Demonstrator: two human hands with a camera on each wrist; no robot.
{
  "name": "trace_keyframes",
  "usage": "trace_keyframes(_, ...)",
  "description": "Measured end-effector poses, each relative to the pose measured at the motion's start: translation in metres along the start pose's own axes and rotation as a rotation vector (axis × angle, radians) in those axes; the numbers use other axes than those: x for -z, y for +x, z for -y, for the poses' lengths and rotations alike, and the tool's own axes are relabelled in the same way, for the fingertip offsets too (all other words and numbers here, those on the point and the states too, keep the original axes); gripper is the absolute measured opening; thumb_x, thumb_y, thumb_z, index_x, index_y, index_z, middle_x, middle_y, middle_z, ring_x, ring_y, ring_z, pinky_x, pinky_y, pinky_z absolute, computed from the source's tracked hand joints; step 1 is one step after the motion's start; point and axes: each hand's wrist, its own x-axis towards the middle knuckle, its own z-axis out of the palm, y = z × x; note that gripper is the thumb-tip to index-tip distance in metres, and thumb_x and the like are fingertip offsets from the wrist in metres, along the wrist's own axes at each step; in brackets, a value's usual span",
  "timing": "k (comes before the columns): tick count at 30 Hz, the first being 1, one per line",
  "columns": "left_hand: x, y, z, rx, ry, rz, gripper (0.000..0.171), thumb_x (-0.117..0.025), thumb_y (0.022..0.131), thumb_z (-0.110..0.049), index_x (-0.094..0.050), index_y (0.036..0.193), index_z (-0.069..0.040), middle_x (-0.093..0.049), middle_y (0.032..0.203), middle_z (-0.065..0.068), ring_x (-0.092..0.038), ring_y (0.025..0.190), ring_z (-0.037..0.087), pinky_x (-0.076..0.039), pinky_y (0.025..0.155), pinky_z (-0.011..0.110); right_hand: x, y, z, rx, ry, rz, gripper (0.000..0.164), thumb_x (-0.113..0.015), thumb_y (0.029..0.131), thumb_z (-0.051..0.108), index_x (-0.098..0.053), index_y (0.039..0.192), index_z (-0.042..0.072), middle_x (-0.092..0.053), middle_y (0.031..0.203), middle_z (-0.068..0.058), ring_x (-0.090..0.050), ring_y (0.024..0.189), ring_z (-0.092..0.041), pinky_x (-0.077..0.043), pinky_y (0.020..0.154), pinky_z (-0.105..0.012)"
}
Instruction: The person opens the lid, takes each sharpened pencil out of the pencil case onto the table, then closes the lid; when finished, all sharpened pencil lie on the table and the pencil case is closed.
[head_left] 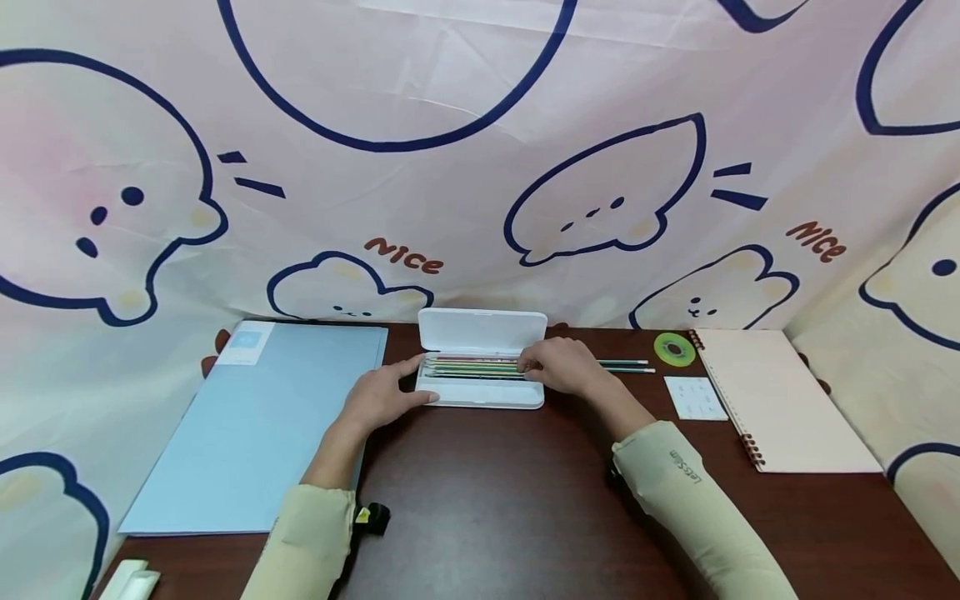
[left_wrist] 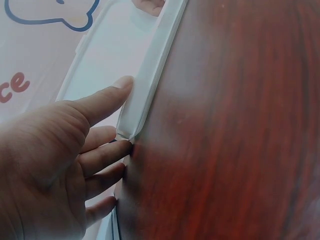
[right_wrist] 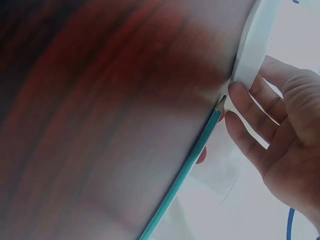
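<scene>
A white pencil case (head_left: 480, 393) lies with its lid (head_left: 483, 331) raised, a row of coloured pencils (head_left: 472, 367) along its back compartment. My left hand (head_left: 378, 397) holds the case's left end, thumb over the front rim and index finger toward the hinge. In the left wrist view the other fingers of that hand (left_wrist: 55, 160) lie against the outer corner. My right hand (head_left: 562, 365) reaches over the right end, fingertips down at the pencils; I cannot tell whether it pinches one. Beside it lie two teal pencils (head_left: 626, 370), one pencil (right_wrist: 182, 172) pointing its sharpened tip at the case.
A light blue folder (head_left: 255, 433) lies to the left, with white objects (head_left: 131, 581) at the near left corner. On the right are a green disc (head_left: 674, 350), a white card (head_left: 695, 398) and a spiral notebook (head_left: 787, 404). A patterned cloth (head_left: 465, 208) hangs behind the dark table (head_left: 495, 500).
</scene>
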Motion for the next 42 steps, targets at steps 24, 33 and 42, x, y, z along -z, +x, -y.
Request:
trace_keyframes(24,0.000,0.002,0.000,0.005,0.019,0.012,0.080,-0.075,0.089,-0.048,-0.041,0.157,-0.024,-0.054,0.151,0.015,-0.052,0.135,0.041,-0.045,0.105,0.059,-0.001,0.002,0.012,0.078,-0.298,-0.079,0.004,-0.073,0.091,0.024,-0.077,0.091,0.024,-0.073,0.089,0.005,-0.059,0.067,-0.013,-0.048,0.056,-0.031)
trace_keyframes(33,-0.004,0.001,0.002,0.004,0.011,0.005,0.080,-0.076,0.088,-0.049,-0.041,0.157,-0.024,-0.053,0.152,0.013,-0.052,0.136,0.040,-0.045,0.106,0.059,-0.002,-0.001,0.010,0.076,-0.276,-0.064,0.007,-0.070,0.094,0.025,-0.077,0.096,0.023,-0.071,0.092,0.002,-0.057,0.069,-0.013,-0.046,0.055,-0.029)
trace_keyframes(42,-0.002,0.001,0.001,0.009,0.003,0.007,0.081,-0.076,0.088,-0.049,-0.041,0.157,-0.024,-0.052,0.153,0.013,-0.051,0.137,0.041,-0.044,0.107,0.060,0.003,-0.009,0.003,0.021,-0.027,-0.105,0.011,-0.069,0.097,0.026,-0.075,0.105,0.023,-0.074,0.106,0.006,-0.064,0.088,-0.014,-0.054,0.075,-0.036)
